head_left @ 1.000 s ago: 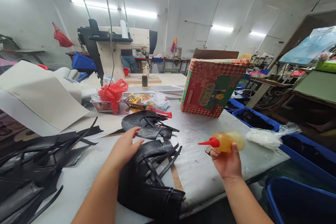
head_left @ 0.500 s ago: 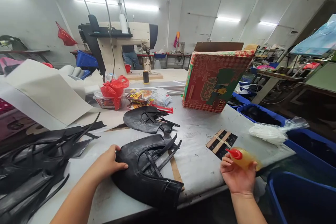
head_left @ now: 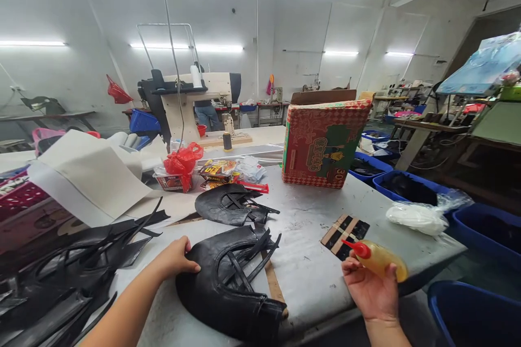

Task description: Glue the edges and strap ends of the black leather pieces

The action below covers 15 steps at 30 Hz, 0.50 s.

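My left hand point(head_left: 177, 259) pinches the left edge of a black leather shoe upper point(head_left: 207, 282), thumb on top and the other fingers partly hidden. The upper has crossed straps and lies on white sheeting at the table's front. In my right hand point(head_left: 372, 287) is a squeeze bottle point(head_left: 380, 260) of yellowish liquid, its red nozzle pointing left. Below the nozzle lies a small dark board point(head_left: 345, 233) with tan strips. A second black upper point(head_left: 215, 206) rests just behind the first. More black strapped pieces point(head_left: 61, 276) are heaped at the left.
A red carton point(head_left: 321, 143) stands at the table's back right. Behind the uppers are snack packs point(head_left: 217, 169) and a red plastic bag point(head_left: 183, 158). A sewing machine point(head_left: 175, 114) stands beyond. Blue bins point(head_left: 480, 290) line the right side; a white bundle point(head_left: 417, 218) lies near the edge.
The camera view has tilted upward, so the scene sits lower. The bottle shows more sharply and lies more level in my right hand. My left hand keeps its hold on the upper.
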Each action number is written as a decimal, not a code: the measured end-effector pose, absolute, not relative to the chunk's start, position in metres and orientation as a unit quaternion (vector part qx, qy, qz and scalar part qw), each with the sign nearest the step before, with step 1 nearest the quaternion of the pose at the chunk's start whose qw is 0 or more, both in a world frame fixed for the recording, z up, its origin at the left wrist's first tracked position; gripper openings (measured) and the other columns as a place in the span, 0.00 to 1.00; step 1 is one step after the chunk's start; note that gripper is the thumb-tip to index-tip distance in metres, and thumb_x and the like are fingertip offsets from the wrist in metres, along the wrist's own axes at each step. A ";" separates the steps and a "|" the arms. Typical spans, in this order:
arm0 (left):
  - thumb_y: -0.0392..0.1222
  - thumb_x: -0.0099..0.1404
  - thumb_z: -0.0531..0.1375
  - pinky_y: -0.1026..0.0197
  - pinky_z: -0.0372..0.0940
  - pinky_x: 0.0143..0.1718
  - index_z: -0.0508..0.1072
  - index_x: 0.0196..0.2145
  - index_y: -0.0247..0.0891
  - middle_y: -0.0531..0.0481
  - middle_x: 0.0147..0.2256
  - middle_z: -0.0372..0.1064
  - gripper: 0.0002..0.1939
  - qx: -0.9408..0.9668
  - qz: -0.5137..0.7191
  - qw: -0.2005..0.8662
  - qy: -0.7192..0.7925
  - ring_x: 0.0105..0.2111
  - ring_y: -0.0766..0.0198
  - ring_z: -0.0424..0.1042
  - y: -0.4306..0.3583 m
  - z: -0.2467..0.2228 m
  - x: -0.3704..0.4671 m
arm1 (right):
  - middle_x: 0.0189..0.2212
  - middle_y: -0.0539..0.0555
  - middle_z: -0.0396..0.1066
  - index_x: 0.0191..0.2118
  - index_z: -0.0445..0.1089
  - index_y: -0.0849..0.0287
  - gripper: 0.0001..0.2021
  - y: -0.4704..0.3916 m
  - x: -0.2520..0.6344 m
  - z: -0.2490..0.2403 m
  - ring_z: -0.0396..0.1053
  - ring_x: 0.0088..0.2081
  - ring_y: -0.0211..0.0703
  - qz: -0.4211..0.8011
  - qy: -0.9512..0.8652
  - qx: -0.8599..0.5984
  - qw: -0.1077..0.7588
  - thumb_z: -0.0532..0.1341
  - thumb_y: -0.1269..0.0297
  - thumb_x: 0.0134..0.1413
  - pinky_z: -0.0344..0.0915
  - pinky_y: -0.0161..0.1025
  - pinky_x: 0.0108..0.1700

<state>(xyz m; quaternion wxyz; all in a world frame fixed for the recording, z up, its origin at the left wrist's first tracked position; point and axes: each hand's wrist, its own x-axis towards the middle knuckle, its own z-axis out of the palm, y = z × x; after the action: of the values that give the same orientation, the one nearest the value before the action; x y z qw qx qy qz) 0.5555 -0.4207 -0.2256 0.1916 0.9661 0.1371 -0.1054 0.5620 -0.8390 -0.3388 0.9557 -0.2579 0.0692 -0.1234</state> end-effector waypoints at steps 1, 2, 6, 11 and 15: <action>0.42 0.36 0.61 0.58 0.61 0.33 0.57 0.25 0.42 0.52 0.25 0.67 0.18 0.965 -0.097 0.195 0.144 0.34 0.50 0.70 -0.422 -0.224 0.555 | 0.27 0.50 0.71 0.36 0.72 0.54 0.27 -0.838 0.562 -0.337 0.63 0.22 0.38 -0.126 0.076 -0.257 0.955 0.71 0.43 0.28 0.65 0.38 0.24; 0.40 0.36 0.61 0.57 0.61 0.33 0.57 0.25 0.42 0.53 0.24 0.66 0.18 0.962 -0.090 0.207 0.156 0.34 0.50 0.70 -0.423 -0.222 0.554 | 0.27 0.50 0.71 0.36 0.72 0.54 0.28 -0.837 0.561 -0.336 0.63 0.22 0.38 -0.126 0.087 -0.252 0.955 0.72 0.43 0.26 0.65 0.38 0.23; 0.41 0.41 0.62 0.54 0.64 0.38 0.64 0.31 0.41 0.52 0.28 0.71 0.17 0.892 -0.121 0.411 0.144 0.37 0.51 0.72 -0.429 -0.201 0.546 | 0.26 0.49 0.71 0.34 0.72 0.54 0.30 -0.834 0.561 -0.328 0.64 0.22 0.37 -0.122 0.136 -0.218 0.959 0.74 0.46 0.18 0.66 0.37 0.23; 0.47 0.47 0.67 0.56 0.65 0.44 0.70 0.42 0.39 0.47 0.40 0.75 0.23 0.740 -0.157 0.652 0.058 0.42 0.54 0.73 -0.432 -0.149 0.556 | 0.26 0.49 0.72 0.34 0.72 0.56 0.31 -0.831 0.563 -0.327 0.65 0.22 0.37 -0.122 0.148 -0.222 0.956 0.75 0.47 0.16 0.68 0.36 0.23; 0.40 0.45 0.68 0.59 0.69 0.35 0.71 0.42 0.38 0.47 0.35 0.76 0.23 0.692 -0.044 0.718 0.062 0.33 0.58 0.75 -0.418 -0.119 0.595 | 0.24 0.50 0.72 0.34 0.72 0.56 0.31 -0.829 0.565 -0.329 0.65 0.21 0.38 -0.131 0.163 -0.232 0.950 0.74 0.46 0.16 0.68 0.37 0.22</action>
<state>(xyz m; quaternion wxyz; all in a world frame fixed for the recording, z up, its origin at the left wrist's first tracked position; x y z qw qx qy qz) 0.5951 -0.4181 -0.1192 0.7184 0.6915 0.0617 -0.0444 0.5650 -0.8289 -0.3289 0.9498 -0.2324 0.1634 -0.1307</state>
